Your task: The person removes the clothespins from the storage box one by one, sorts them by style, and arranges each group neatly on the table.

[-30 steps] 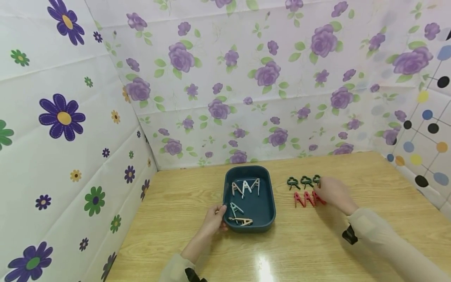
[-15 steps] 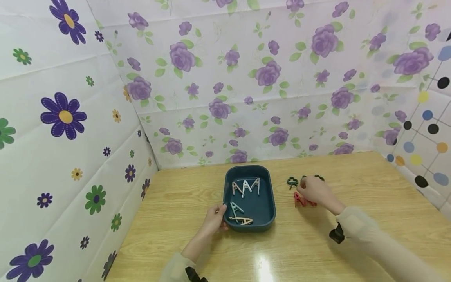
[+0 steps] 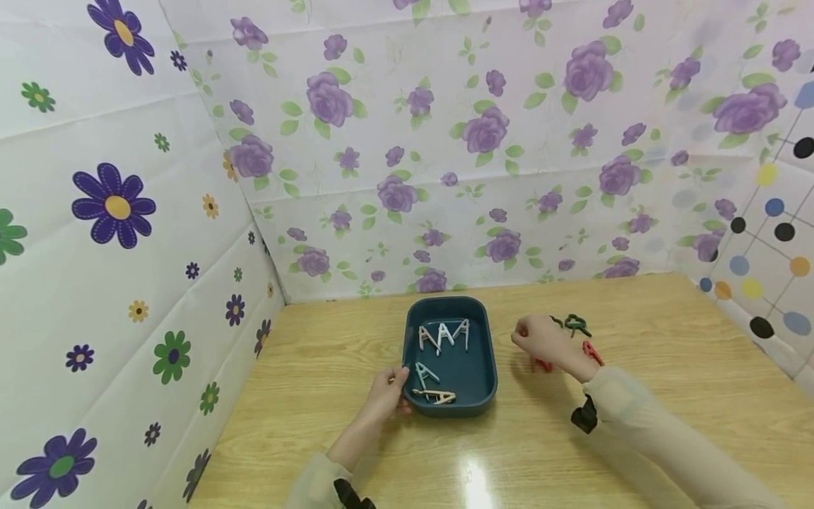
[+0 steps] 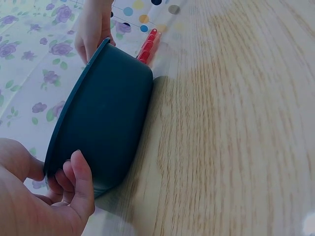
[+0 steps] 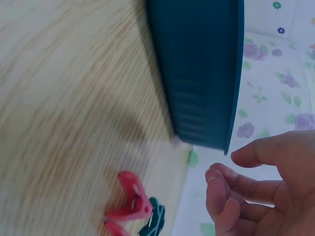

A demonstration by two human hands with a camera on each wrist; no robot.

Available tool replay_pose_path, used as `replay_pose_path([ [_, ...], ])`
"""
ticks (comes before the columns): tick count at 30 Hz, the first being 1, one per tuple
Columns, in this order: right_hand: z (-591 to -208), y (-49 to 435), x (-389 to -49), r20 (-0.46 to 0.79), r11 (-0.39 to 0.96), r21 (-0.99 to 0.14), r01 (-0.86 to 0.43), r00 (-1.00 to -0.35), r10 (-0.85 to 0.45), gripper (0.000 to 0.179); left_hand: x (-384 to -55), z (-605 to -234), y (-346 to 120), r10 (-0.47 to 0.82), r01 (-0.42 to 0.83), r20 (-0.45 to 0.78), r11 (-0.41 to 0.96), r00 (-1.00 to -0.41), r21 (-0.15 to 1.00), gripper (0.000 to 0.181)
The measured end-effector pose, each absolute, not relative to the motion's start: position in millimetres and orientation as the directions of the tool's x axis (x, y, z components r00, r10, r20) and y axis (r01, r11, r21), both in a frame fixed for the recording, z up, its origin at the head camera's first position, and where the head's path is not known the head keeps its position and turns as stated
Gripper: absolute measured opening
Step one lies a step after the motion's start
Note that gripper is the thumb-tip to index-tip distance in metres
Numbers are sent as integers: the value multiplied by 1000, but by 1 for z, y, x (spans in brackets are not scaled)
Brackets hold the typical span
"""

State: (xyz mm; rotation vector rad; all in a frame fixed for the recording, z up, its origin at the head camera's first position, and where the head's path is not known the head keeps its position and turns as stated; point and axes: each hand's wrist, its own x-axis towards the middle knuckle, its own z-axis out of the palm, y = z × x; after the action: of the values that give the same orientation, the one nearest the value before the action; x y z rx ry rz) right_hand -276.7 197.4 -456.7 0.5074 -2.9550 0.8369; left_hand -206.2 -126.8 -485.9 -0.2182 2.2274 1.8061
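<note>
My left hand point(image 3: 384, 393) grips the left front edge of a dark teal plastic tray point(image 3: 453, 411). In the left wrist view its thumb hooks over the rim while its fingers curl against the outer wall. Inside the tray lie several clothes pegs, among them a white peg point(image 3: 443, 331), a pale green peg point(image 3: 422, 372) and a beige peg point(image 3: 446, 398). Right of the tray, my right hand point(image 3: 547, 341) hovers with fingers loosely bent. A gap shows between its thumb and fingertips point(image 5: 216, 173), with nothing between them. Beneath it are red pegs point(image 3: 591, 352) and dark green clips point(image 3: 576, 324), partly hidden.
The tray stands on a wood-grain table point(image 3: 331, 346). Flower-printed cloth point(image 3: 381, 141) rises behind the table, with more patterned cloth at both sides. Black straps with small devices sit on both wrists.
My right hand has moved left across the red pegs and green clips toward the tray. One red peg now lies apart to the right. The left hand and tray stay put.
</note>
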Motion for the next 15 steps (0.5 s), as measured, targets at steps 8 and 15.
replay_pose_path([
  [8,-450,179,-279,109,805,-500,-320,-945,-308,18,-207,-485,-125,44,-284,-300,214,-953,935,39],
  [15,-444,160,-278,159,754,-517,-405,-911,-380,14,-207,-485,-125,45,-278,-294,212,-955,937,37],
])
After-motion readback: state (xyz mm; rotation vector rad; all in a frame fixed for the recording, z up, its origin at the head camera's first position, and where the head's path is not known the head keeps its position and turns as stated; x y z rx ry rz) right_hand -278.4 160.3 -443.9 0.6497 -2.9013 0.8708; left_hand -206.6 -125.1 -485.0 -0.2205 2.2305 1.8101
